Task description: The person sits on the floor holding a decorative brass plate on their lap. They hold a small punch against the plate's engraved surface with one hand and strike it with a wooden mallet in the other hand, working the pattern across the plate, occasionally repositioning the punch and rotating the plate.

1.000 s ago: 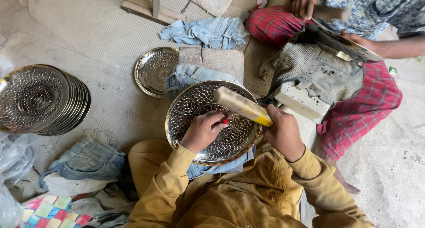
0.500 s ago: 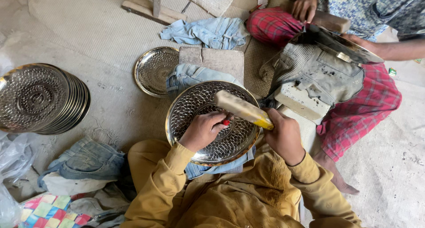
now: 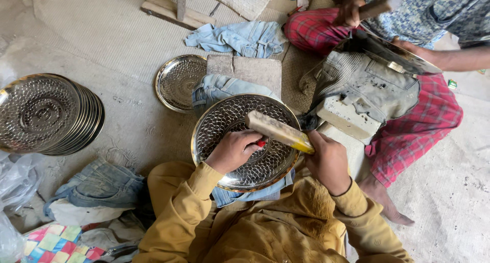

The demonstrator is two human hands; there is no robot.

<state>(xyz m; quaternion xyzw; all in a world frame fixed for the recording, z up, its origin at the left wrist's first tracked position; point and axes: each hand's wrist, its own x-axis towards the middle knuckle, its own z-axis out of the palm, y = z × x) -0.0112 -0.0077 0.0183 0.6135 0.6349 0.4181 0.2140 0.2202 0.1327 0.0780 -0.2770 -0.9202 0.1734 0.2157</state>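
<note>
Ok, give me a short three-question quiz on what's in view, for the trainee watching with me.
1. True or false: the left hand rests on the patterned metal plate.
2. What does the right hand grip? A) wooden mallet B) a cloth C) a plate
3. Where is the stack of plates: to the person's left or right?

Key: 1 true; 2 A; 3 left.
</note>
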